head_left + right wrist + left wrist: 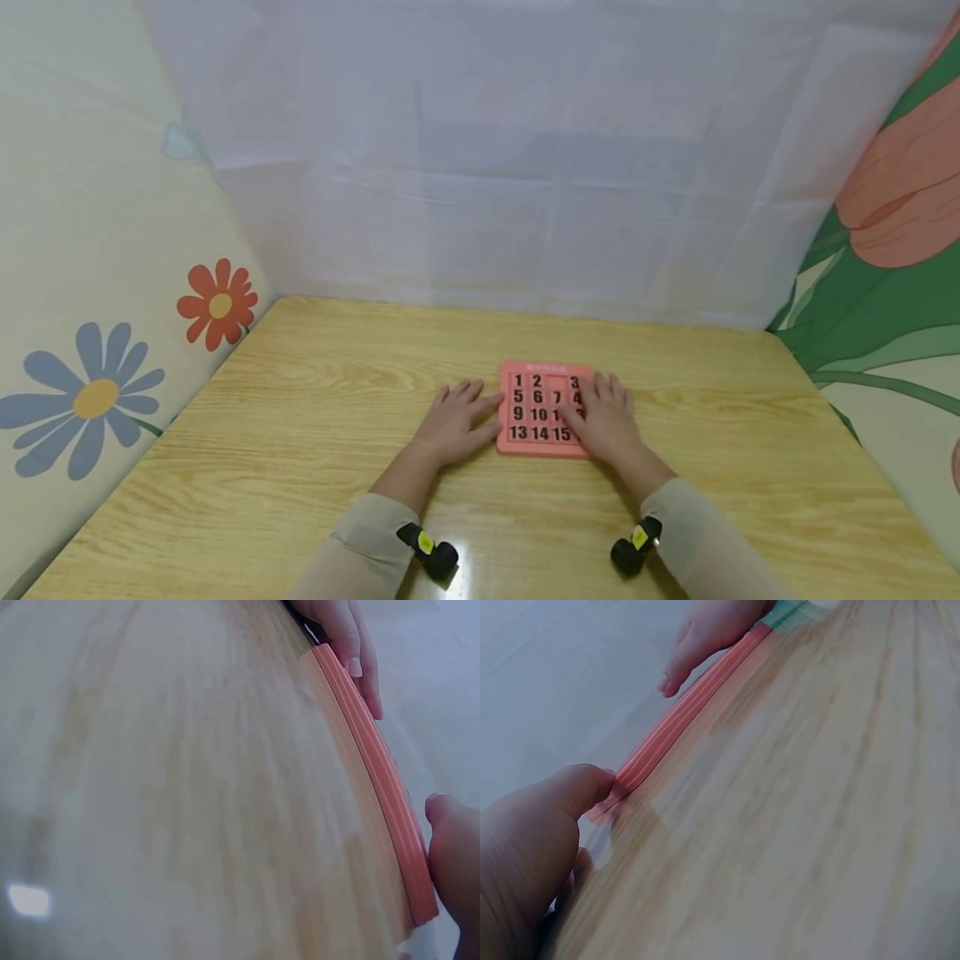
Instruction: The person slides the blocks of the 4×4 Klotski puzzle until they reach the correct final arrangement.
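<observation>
A pink sliding number puzzle (537, 406) with black numerals lies flat on the wooden table. One slot in its top row, right of the 2, holds no tile. My left hand (452, 425) lies at the puzzle's left side, fingers extended, its thumb and index fingertip touching the frame. My right hand (611, 423) lies over the right edge with straight fingers, and its thumb reaches above the tiles, covering some numerals. In the left wrist view that thumb of the right hand (712, 634) appears raised over the puzzle's side (690, 712). Whether it touches a tile, I cannot tell.
The wood-grain table (300, 467) extends around the puzzle. A white sheet (495, 167) hangs behind its far edge. Flower-printed cloths stand at the left (75, 250) and right (892, 317). Black cameras are strapped to the left wrist (438, 558) and right wrist (630, 554).
</observation>
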`<state>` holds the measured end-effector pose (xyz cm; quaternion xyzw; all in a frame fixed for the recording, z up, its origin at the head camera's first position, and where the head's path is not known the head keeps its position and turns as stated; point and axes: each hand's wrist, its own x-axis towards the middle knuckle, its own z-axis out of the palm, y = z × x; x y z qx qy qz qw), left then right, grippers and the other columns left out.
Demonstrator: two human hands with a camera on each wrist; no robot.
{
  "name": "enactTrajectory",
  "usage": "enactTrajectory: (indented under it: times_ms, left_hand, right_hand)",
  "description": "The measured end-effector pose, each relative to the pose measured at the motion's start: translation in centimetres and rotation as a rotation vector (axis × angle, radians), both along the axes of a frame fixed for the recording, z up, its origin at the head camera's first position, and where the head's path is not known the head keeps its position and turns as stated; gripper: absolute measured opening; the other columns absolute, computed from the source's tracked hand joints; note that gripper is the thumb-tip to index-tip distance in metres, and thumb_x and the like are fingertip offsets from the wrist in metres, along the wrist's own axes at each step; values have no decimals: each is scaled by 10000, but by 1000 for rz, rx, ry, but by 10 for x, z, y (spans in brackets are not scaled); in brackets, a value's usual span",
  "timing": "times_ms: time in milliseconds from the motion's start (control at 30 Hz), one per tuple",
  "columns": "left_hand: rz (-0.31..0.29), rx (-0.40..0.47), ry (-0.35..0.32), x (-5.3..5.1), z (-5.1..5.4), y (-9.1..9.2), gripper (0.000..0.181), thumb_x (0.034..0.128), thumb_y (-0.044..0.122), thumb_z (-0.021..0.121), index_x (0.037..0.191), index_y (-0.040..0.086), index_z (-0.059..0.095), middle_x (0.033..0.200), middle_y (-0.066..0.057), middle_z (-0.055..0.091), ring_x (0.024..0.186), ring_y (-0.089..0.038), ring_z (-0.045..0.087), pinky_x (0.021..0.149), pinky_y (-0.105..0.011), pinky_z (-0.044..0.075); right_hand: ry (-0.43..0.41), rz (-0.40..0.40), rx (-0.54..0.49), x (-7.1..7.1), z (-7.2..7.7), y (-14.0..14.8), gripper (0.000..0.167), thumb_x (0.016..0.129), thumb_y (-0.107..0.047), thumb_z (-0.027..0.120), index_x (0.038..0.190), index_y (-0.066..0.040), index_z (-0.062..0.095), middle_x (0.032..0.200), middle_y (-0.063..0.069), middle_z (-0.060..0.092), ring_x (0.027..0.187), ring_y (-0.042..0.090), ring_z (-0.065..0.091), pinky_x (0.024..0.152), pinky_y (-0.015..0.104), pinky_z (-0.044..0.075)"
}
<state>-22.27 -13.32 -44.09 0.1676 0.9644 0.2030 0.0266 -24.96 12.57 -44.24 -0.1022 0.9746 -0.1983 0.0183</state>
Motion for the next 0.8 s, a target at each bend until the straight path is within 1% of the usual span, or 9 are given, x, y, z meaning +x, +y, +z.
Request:
enactTrajectory:
  times_ms: [67,200,433,600,800]
  left_hand:
    - [2,-7,-8,0,0,0,542,985,483,484,1475,252,459,1606,-132,290,1516,-341,181,1242,-555,71]
    - [2,5,1,0,0,0,535,984,474,494,1465,242,475,1598,-145,306,1510,-353,195,1238,-565,82]
    - [7,-7,-4,-1,-1,-1,540,987,492,479,1475,262,457,1608,-126,290,1517,-338,178,1244,-551,67]
    - [7,-6,5,-2,-2,0,539,986,495,481,1470,261,465,1605,-126,298,1514,-339,187,1241,-556,83]
    - [8,-2,-1,-1,-2,0,551,982,506,485,1475,261,457,1608,-120,293,1518,-335,178,1243,-553,69]
  right_hand:
    - [-2,-11,-2,1,0,3,735,997,-533,424,1530,-41,307,1610,266,157,1501,462,51,1218,621,32]
    - [-9,-23,-3,0,1,4,741,995,-544,417,1528,-39,312,1609,266,159,1502,460,46,1217,623,23]
    - [-10,-2,3,1,2,3,706,1003,-521,419,1520,-47,337,1605,270,172,1500,466,51,1211,637,20]
    - [-24,-2,0,2,3,-3,708,1002,-524,421,1518,-46,341,1608,261,178,1504,454,48,1214,629,21]
    - [-30,9,-5,2,4,-9,701,1002,-520,430,1521,-58,341,1615,248,166,1507,448,46,1217,624,22]
